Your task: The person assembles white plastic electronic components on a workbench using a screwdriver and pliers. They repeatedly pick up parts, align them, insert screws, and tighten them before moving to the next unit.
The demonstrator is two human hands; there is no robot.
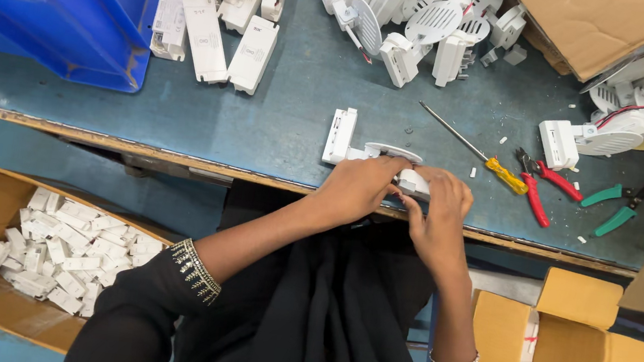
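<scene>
Gripping a white lamp unit at the bench's near edge, the left hand and right hand are both closed on it, apparently mid-assembly, so a firm, steady two-handed hold is judged needed while parts are pressed together.

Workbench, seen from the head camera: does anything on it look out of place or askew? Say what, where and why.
Small white fragments and dark specks lie scattered on the blue workbench near the yellow-handled screwdriver. The white parts at the far edge are heaped at random. Both hands hold a white part at the front edge.
</scene>
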